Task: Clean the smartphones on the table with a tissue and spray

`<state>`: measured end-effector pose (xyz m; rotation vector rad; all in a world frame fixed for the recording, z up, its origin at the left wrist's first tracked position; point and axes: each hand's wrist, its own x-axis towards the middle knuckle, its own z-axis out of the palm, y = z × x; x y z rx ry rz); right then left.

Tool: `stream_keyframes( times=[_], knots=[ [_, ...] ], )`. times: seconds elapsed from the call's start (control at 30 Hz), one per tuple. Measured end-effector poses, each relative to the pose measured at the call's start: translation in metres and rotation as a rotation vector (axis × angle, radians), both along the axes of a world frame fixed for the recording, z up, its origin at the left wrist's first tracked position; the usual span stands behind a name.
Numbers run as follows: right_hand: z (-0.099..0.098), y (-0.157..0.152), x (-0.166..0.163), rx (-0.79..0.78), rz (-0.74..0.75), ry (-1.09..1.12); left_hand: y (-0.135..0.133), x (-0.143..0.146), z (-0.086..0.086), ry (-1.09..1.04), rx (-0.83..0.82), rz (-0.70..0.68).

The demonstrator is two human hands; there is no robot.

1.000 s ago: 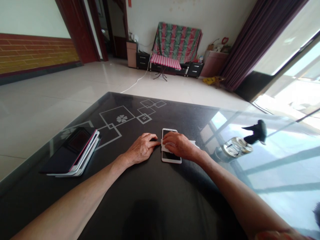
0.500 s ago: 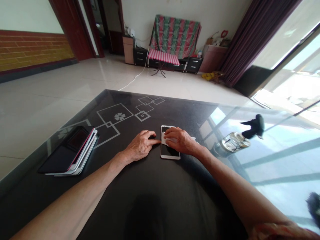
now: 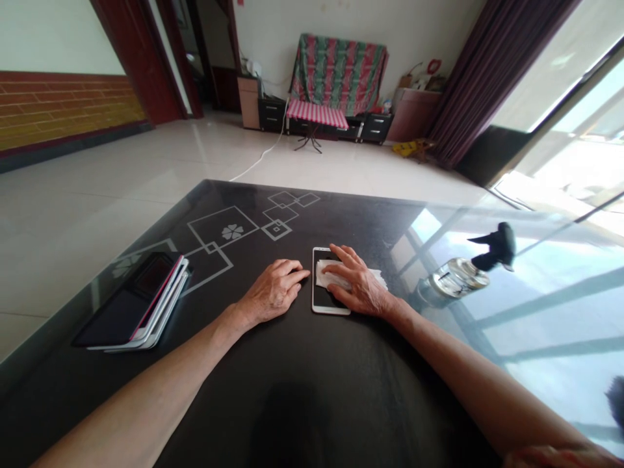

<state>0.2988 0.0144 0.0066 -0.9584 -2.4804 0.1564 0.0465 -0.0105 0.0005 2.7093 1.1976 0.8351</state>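
Note:
A white-framed smartphone lies screen up on the dark glossy table. Over its middle is a white tissue, which sticks out past the phone's right side. My right hand rests on the tissue and the screen with its fingers spread apart. To the left of the phone, my left hand lies on the table, fingers loosely bent and apart, holding nothing. Its index fingertip comes close to the phone's left edge; I cannot tell whether they touch.
At left lies a stack of several phone- or tablet-like devices. A clear spray bottle with a black trigger head is to the right. Part of a dark fuzzy thing shows at the right edge. A striped folding table stands farther back.
The fingers of my right hand, bunched on the tissue before, are now spread out over it and the screen. My left hand has drawn slightly away from the phone.

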Motion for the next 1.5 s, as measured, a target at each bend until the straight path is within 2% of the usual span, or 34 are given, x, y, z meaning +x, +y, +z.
stream_keyframes(
  times=[0.33,0.57,0.73,0.83,1.0,1.1,1.17,1.37,1.5],
  knots=[
    [-0.008,0.018,-0.001,0.034,-0.128,0.063,-0.026,0.017,0.011,0.05,-0.074,0.098],
    [-0.008,0.017,-0.002,0.037,-0.133,0.134,-0.042,0.052,0.021,0.095,-0.2,0.278],
    [-0.009,0.018,-0.002,0.028,-0.142,0.163,-0.054,0.082,0.013,0.055,-0.208,0.385],
    [-0.008,0.018,-0.002,0.018,-0.151,0.184,-0.054,0.089,0.005,-0.027,-0.157,0.387],
    [-0.01,0.018,-0.001,0.018,-0.235,0.244,-0.041,0.073,0.004,-0.073,-0.156,0.213],
    [-0.009,0.015,0.001,0.052,-0.251,0.275,-0.029,0.053,0.008,-0.056,-0.228,0.058],
    [-0.007,0.013,0.002,0.077,-0.251,0.275,-0.022,0.042,0.009,-0.04,-0.272,0.021],
    [-0.001,0.005,0.003,0.09,-0.279,0.19,-0.009,0.025,0.009,-0.031,-0.207,0.248],
    [0.0,0.001,0.002,0.108,-0.319,0.147,-0.004,0.022,0.006,-0.037,-0.19,0.248]
  ],
)
